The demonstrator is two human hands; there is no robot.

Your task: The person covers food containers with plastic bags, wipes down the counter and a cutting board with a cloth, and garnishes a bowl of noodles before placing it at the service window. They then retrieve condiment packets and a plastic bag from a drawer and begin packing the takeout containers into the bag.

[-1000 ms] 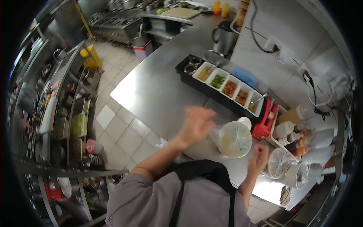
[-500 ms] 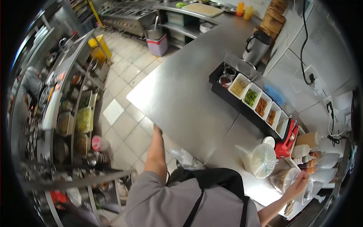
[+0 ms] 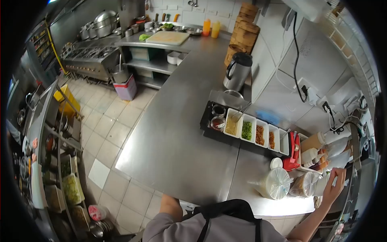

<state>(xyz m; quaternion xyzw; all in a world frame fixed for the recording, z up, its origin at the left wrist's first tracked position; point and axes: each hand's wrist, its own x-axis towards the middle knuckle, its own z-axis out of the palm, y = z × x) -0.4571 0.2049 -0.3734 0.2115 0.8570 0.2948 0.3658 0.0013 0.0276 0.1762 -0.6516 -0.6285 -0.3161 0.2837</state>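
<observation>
My right hand (image 3: 333,186), fingers spread, reached the cup (image 3: 321,185) beside the tubs (image 3: 275,183); my left was hidden.

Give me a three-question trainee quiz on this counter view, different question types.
1. True or false: the right hand reaches toward the containers at the counter's right end.
2. Multiple choice: the bagged tub lies (A) on its side on the counter, (B) on the floor, (C) inside the condiment tray.
3. Fill in: the kettle stands beyond the ____ tray.

Key: 1 true; 2 A; 3 condiment. The left hand is out of sight.
</observation>
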